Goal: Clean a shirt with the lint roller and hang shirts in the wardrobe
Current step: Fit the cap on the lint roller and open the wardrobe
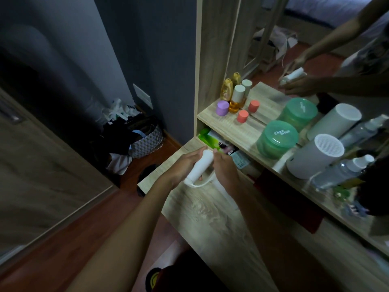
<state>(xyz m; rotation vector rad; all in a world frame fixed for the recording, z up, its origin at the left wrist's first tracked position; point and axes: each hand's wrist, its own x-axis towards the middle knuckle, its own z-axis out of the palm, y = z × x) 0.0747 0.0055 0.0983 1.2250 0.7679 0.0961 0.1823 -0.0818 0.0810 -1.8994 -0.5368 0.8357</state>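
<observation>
Pale wood-grain dressing table [202,209] runs from near centre to far right; its left edge borders open red-brown floor [63,245]. A wood-grain wardrobe door [42,165] stands at left, with floor between it and the table. Above the tabletop, a shelf [237,131] against a mirror [294,49] is crowded: green round lidded tub [276,139], white cylindrical device [315,157], small purple-capped jar [222,108]. Patterned fabric basket [147,140] sits in the far corner. White plastic lint roller [200,165] is held over the table's far-left part. Left hand [185,165] wraps its handle; right hand [223,167] grips the upper end, fingers curled.
</observation>
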